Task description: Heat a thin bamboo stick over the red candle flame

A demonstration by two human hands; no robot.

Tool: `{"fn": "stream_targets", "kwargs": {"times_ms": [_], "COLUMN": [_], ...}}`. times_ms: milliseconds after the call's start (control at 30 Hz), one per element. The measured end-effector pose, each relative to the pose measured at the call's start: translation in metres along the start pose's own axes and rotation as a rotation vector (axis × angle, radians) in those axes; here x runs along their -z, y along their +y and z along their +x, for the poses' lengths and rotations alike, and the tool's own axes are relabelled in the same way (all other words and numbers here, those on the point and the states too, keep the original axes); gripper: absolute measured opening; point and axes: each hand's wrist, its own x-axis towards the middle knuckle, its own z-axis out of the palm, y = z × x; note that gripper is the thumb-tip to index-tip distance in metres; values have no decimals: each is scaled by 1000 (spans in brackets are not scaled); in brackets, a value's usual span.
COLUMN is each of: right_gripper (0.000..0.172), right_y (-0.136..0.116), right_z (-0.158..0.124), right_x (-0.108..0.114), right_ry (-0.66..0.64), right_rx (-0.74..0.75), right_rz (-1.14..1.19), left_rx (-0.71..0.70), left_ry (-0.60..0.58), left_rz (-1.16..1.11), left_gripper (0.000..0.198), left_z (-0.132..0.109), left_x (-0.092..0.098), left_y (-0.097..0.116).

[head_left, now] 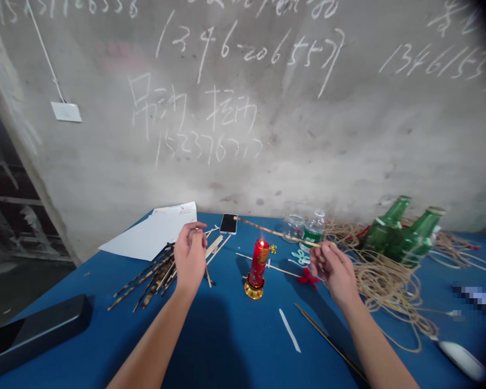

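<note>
Right hand [334,274], at the candle's 3 o'clock, pinched a thin bamboo stick [275,232] above a lit red candle [259,263]. Left hand [190,258], at 9 o'clock, curled nearly closed; hold unclear.

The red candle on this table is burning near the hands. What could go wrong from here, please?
The thin stick in the right hand passes close to the flame of the red candle, so it could scorch or catch. If it did, the loose, dry-looking twine just beyond that hand might ignite. The candle's small brass base could also tip if a hand knocks it.
</note>
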Motion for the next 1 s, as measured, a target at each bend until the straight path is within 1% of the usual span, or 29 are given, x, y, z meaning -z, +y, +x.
{"fn": "stream_targets", "kwargs": {"times_ms": [267, 567, 700, 800, 867, 1000], "right_gripper": [40, 32, 29, 29, 28, 27], "right_y": [0, 8, 4, 0, -2, 0], "right_z": [2, 10, 11, 11, 11, 12], "right_x": [2, 13, 15, 17, 20, 27], "right_ry": [40, 221, 318, 384, 406, 404], "right_rx": [13, 121, 134, 159, 169, 184], "right_rz": [28, 45, -19, -14, -15, -42], "left_rx": [-16, -13, -20, -14, -13, -25], "left_ry": [-15, -21, -21, -27, -34, -39], "left_rz": [14, 20, 20, 19, 18, 19], "left_gripper": [15, 13, 13, 13, 13, 13], "left_z": [1, 0, 0, 0, 0, 0], "left_x": [1, 0, 0, 0, 0, 0], "left_y": [-3, -1, -2, -2, -2, -2]}}
